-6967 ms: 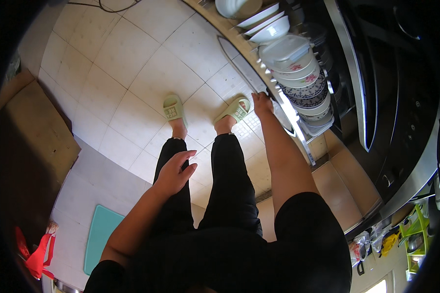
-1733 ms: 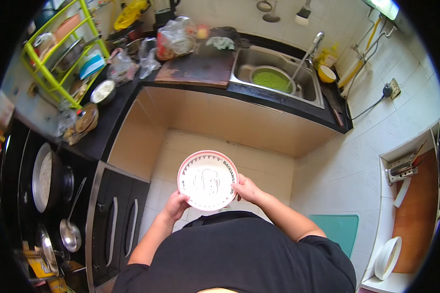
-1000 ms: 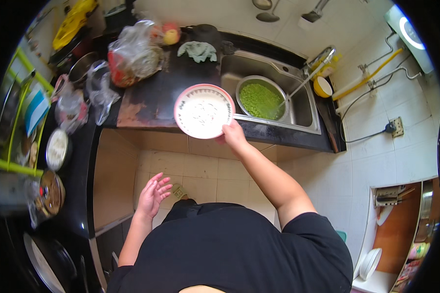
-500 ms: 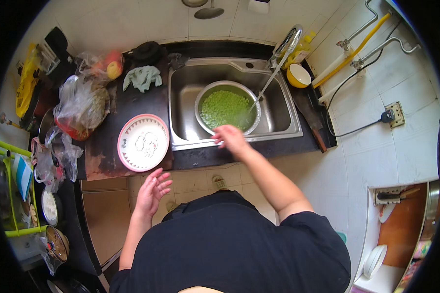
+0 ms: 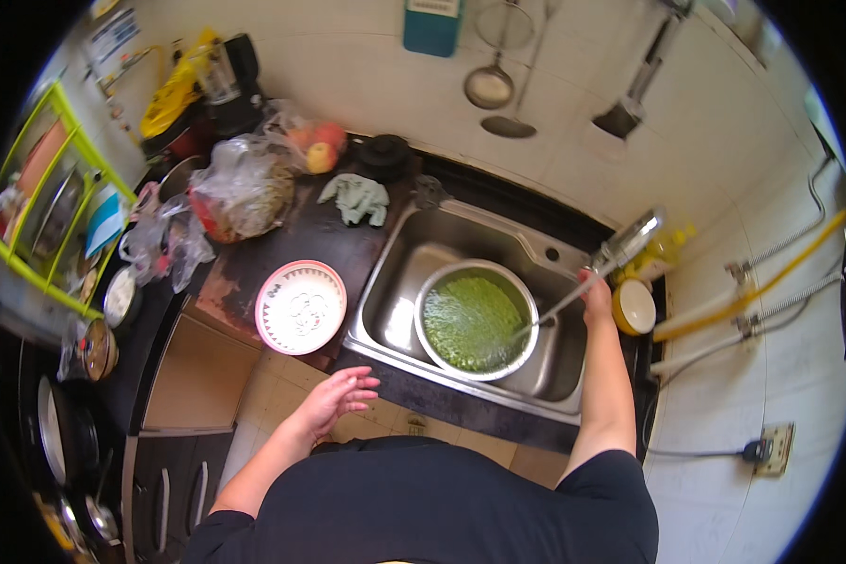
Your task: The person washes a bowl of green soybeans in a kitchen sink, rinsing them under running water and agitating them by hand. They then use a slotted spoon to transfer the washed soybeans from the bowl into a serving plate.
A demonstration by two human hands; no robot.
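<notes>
A steel basin (image 5: 534,305) stands in the sink, filled with water and small green pieces, perhaps peas or beans (image 5: 475,324). A thin stream of water runs into it from the chrome faucet (image 5: 630,242). At the faucet's base my right hand (image 5: 597,293) is closed, its fingers small and partly hidden. My left hand (image 5: 336,399) hangs in front of the counter edge, holding nothing, fingers apart and slightly curled. Just beyond it lies a white patterned plate with a pink rim (image 5: 301,308), on the dark counter left of the sink.
The steel sink (image 5: 399,282) is set into the counter. A pale green cloth (image 5: 355,199), plastic bags (image 5: 244,188) and fruit (image 5: 321,155) lie at the back left. A yellow bowl (image 5: 635,307) stands right of the faucet. Ladles (image 5: 489,86) hang on the wall.
My right hand has moved from the basin's near rim to the faucet. My left hand stays free near the plate. The whole view has turned and shifted; the water in the basin looks more churned.
</notes>
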